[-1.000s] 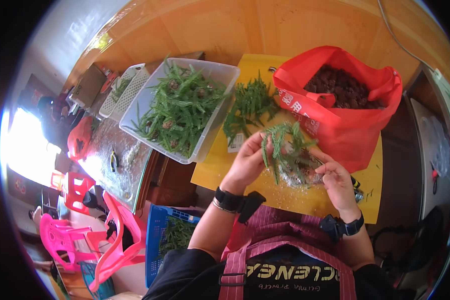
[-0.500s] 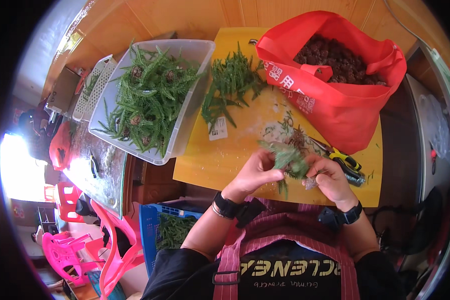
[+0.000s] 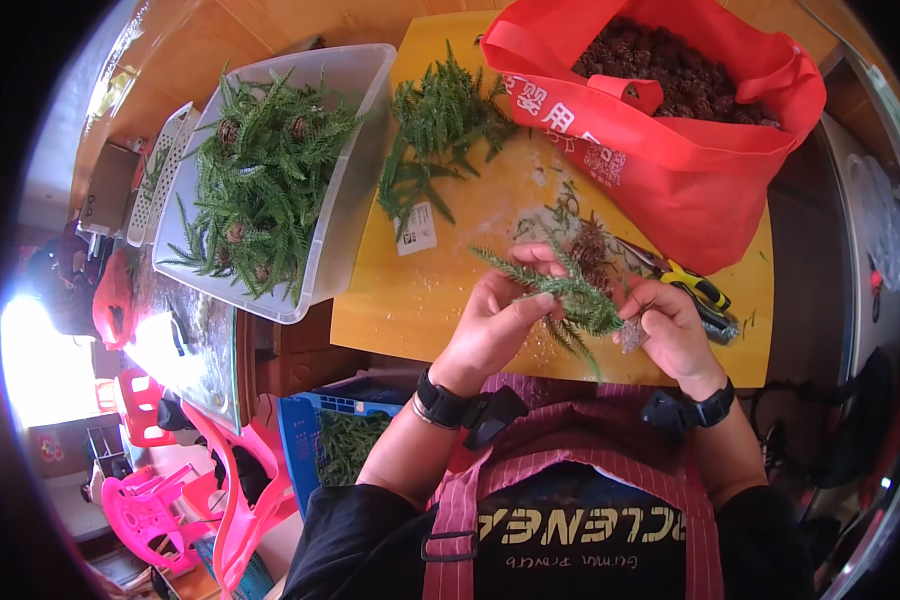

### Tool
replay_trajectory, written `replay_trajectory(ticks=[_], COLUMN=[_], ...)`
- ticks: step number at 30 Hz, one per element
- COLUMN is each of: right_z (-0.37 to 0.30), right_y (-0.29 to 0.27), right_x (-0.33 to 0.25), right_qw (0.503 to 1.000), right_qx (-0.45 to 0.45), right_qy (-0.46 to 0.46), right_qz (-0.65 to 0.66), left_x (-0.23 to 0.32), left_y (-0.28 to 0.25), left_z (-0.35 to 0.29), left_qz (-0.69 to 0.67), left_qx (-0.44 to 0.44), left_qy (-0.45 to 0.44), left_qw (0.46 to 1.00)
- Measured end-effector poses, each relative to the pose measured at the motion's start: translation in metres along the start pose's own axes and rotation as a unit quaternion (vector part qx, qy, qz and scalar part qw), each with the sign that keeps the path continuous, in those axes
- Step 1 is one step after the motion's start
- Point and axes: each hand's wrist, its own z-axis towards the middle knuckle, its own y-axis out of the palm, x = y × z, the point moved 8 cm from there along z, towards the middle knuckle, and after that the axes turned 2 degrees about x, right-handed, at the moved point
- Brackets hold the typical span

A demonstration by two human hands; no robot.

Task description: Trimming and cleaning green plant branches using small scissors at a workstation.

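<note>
Sprig (image 3: 560, 290) of green needle foliage held over yellow board (image 3: 390, 300), between both hands. Left hand (image 3: 495, 320) fingers closed around stem; right hand (image 3: 670, 330) pinching far end, possibly with small grey bit. Judged light, springy, prickly; best gripped at woody stem. Clear tub (image 3: 345, 160) holds sprigs with cones; red bag (image 3: 690, 130) full of brown cones.

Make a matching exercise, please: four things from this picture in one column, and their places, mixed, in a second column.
Things:
1. green sprig
2. red bag
3. clear plastic tub
4. yellow-handled cutters

Places:
A. left of the yellow board, full of green sprigs
B. held between both hands
C. on the board, just below the bag
D. at the board's far right, holding dark cones

Pairs: 1-B, 2-D, 3-A, 4-C
</note>
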Motion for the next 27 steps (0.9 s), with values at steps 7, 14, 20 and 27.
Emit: replay_trajectory(ticks=[7, 14, 20, 27], right_z=[0.001, 0.001, 0.004, -0.014], right_y=[0.001, -0.007, 0.0, 0.047], right_x=[-0.003, -0.006, -0.022, -0.049], right_qw=[1.0, 0.997, 0.986, 0.807], right_qx=[-0.002, 0.006, 0.051, -0.034], right_qy=[-0.009, -0.036, -0.143, -0.347], right_qz=[0.018, -0.067, -0.073, -0.477], left_x=[0.0, 0.003, 0.005, 0.005], left_y=[0.005, 0.006, -0.005, -0.011], left_z=[-0.002, -0.004, -0.004, -0.002], left_qz=[0.028, 0.042, 0.089, 0.066], left_qx=[-0.053, -0.033, 0.018, 0.052], left_qy=[-0.049, -0.017, 0.027, 0.075], left_qw=[0.997, 0.998, 0.995, 0.994])
